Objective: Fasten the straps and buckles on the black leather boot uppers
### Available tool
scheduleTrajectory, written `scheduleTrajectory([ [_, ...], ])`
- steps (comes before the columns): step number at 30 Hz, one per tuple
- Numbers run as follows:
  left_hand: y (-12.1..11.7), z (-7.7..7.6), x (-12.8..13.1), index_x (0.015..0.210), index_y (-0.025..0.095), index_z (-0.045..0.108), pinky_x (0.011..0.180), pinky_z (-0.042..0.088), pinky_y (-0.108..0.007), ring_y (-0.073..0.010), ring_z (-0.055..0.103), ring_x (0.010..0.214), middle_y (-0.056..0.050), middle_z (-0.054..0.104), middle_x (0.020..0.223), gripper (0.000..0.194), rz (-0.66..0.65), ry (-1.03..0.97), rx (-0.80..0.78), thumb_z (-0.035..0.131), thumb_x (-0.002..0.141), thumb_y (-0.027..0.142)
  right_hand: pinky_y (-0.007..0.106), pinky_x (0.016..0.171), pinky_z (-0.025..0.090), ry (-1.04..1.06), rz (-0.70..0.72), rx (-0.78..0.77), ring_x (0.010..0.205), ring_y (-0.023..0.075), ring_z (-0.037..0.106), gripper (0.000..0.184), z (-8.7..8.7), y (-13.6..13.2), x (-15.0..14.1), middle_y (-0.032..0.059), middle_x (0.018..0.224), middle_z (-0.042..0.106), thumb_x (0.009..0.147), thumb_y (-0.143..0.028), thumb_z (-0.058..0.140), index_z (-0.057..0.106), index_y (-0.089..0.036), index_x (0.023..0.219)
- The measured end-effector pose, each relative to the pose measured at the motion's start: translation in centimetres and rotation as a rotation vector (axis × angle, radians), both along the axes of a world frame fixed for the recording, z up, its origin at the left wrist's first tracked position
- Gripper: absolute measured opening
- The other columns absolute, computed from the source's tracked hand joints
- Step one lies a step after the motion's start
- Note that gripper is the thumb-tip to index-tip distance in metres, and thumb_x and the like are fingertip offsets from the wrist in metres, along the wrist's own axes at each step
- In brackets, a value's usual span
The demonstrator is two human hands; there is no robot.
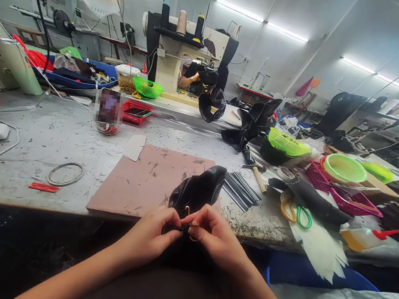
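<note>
A glossy black leather piece (199, 189), curved and folded, rests on the front right of the brown work board (120, 183) and reaches over the table's front edge. My left hand (156, 232) is closed, thumb against fingers, on a narrow black end of that leather. Close beside it, my right hand (220, 239) pinches a small gold-coloured metal fitting (194, 224), perhaps a buckle; its exact shape is partly hidden by the fingers. The fingertips of both hands nearly meet.
Right of the board lie dark strips (240, 190), a hammer (259, 178), scissors (303, 217) and a glue bottle (368, 238). Behind stands a sewing machine (171, 61), with another person's hand (189, 81) near it. At left are a metal ring (66, 174) and a red strip (43, 187).
</note>
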State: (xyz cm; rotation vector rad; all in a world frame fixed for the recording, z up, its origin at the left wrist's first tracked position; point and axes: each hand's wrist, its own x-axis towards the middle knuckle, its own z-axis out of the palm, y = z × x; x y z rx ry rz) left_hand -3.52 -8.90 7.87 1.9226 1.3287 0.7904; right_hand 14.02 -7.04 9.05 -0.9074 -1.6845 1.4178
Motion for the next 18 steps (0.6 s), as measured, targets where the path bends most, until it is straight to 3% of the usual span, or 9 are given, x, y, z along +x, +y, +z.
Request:
scheduleTrajectory([
  [7,-0.5,-0.3,0.0,0.077,0.019,0.054,0.066,0.041,-0.027,-0.0150,0.050,0.072,-0.001,0.055,0.076,0.005,-0.016,0.049,0.167,0.049,0.076,0.018,0.025,0.056,0.039,-0.067,-0.204,0.156,0.059,0.0110,0.047,0.018,-1.1,-0.2,-0.4,-0.0026,0.066,0.049,0.074,-0.032,0.057,0.046,-0.019,0.071],
  [12,-0.7,-0.9,0.3,0.076,0.019,0.053,0.061,0.042,-0.025,-0.0145,0.050,0.069,-0.001,0.054,0.074,0.007,0.008,0.028,0.269,0.046,0.078,0.016,0.024,0.056,0.035,-0.283,-0.130,0.241,0.060,0.0110,0.044,0.013,-0.5,0.1,-0.2,-0.0036,0.064,0.046,0.074,-0.025,0.055,0.044,-0.020,0.070],
  [18,-0.7,-1.3,0.6,0.088,0.020,0.054,0.067,0.045,-0.027,-0.0145,0.053,0.074,-0.001,0.057,0.079,0.011,0.044,-0.024,0.307,0.050,0.078,0.018,0.023,0.054,0.037,-0.186,-0.098,0.158,0.056,0.0101,0.044,0.015,-0.5,0.2,-0.1,-0.0052,0.062,0.043,0.078,-0.029,0.051,0.041,-0.020,0.071],
])
